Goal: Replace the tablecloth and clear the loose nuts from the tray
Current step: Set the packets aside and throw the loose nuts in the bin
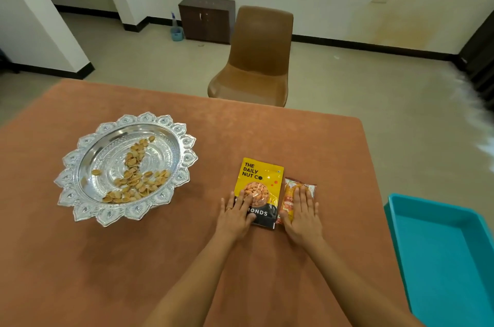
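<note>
- Pressing flat with left hand [235,215] on almond pack [263,179], fingers straight and spread, nothing clasped.
- Pressing likewise with right hand [303,215] on orange packet [290,191], palm down, fingers straight, not curled round it.
- Lying side by side and touching, both packs, toward the near right of the table; probably pinned flat like this for sliding or gathering together off the tablecloth [294,139].
- Covering the whole tabletop, rust-orange and smooth, not yet taken off; needs baring of everything on it before any swap.
- Standing well apart to the left, upright on the cloth, a silver tray [80,209] with a scalloped rim.
- Scattered loose inside it, pale tan nuts [133,179], in a rough arc toward the near side; not yet cleared.
- Waiting at the right edge beside the table, near the right hand, a teal bin [441,246]; likely meant for packs or nuts, though cannot tell which.
- Beyond the far edge, a brown chair [259,59], unoccupied.
</note>
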